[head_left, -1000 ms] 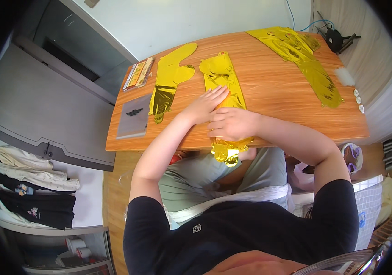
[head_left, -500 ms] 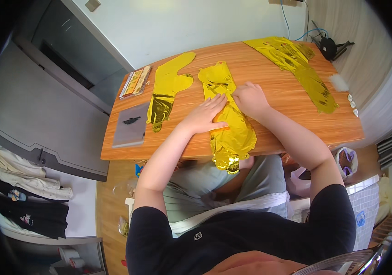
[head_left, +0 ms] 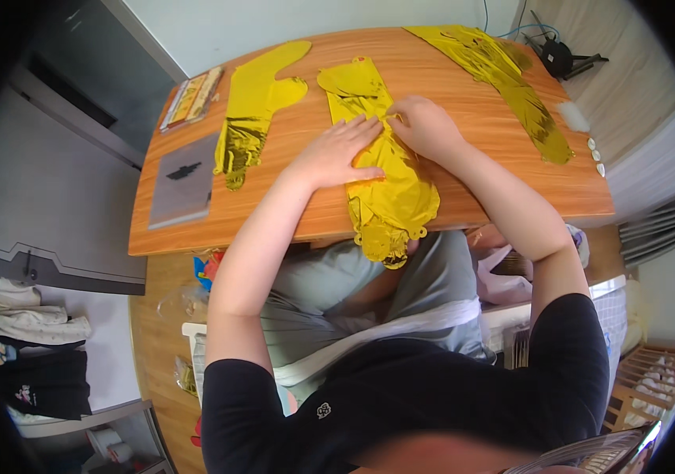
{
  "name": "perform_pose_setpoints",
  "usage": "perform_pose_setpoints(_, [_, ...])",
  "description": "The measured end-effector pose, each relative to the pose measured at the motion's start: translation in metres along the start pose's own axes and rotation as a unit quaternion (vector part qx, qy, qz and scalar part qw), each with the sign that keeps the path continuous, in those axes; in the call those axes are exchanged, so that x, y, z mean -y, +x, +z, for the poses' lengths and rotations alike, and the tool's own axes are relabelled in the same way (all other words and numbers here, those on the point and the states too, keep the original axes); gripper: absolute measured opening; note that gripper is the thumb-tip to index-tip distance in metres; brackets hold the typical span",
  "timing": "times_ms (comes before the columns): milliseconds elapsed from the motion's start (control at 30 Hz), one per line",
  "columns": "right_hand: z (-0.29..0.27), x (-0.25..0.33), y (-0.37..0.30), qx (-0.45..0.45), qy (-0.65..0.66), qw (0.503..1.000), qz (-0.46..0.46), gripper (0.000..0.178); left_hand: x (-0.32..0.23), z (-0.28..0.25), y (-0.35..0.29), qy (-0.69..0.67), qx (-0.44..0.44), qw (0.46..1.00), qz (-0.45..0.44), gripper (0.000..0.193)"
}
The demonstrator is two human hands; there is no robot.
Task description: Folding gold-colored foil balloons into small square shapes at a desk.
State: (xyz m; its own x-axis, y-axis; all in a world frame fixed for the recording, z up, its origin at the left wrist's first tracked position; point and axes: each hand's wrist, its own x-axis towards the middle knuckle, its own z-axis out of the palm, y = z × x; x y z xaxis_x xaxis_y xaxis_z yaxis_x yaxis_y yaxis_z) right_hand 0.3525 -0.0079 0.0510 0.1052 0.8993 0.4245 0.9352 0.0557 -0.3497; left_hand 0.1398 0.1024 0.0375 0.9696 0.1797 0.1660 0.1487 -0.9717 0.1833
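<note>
A flat gold foil balloon (head_left: 402, 193) lies wrinkled in the middle of the table, its near end hanging over the front edge above my lap. My left hand (head_left: 336, 155) rests palm down across its left side, fingers stretched and thumb spread. At the balloon's right edge, my right hand (head_left: 430, 133) has its fingers curled into a pinch on the foil. What exactly lies between those fingertips is partly hidden. Another gold foil balloon (head_left: 252, 95) lies flat to the left, and more gold foil (head_left: 523, 103) stretches along the right side.
The wooden table (head_left: 290, 217) also holds a grey translucent pouch (head_left: 183, 186) with a dark object on it and a stack of printed packets (head_left: 192, 99). A black router (head_left: 558, 57) stands at the far right corner. Small white pieces (head_left: 596, 156) line the right edge.
The whole view has shifted, so the table sits higher and further left. Both hands keep nearly the same places on the middle balloon; the right fingers still work at its edge.
</note>
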Motion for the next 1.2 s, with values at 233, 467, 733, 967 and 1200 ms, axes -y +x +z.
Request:
perform_pose_setpoints(233, [-0.034,0.03,-0.032,0.201,-0.007,0.978,0.064,0.039,-0.004,0.0,-0.006,-0.006,0.016,0.999,-0.033,0.104])
perform_pose_setpoints(467, [-0.065,0.03,-0.09,0.231,0.184,0.94,0.169,0.048,-0.012,-0.004,-0.007,0.001,0.021,0.999,-0.035,0.113])
perform_pose_setpoints(733, [-0.05,0.063,-0.121,0.118,0.322,0.938,0.045,0.037,0.003,0.007,-0.006,0.034,0.001,0.999,-0.015,0.113])
perform_pose_setpoints(967, [-0.039,0.063,-0.106,0.068,0.106,0.982,-0.14,0.022,0.003,0.011,-0.004,0.032,-0.015,0.999,-0.005,0.109])
perform_pose_setpoints(1200, [-0.038,0.063,-0.103,0.088,0.112,0.98,-0.141,0.011,0.009,0.013,-0.005,0.005,-0.022,1.0,-0.01,0.109])
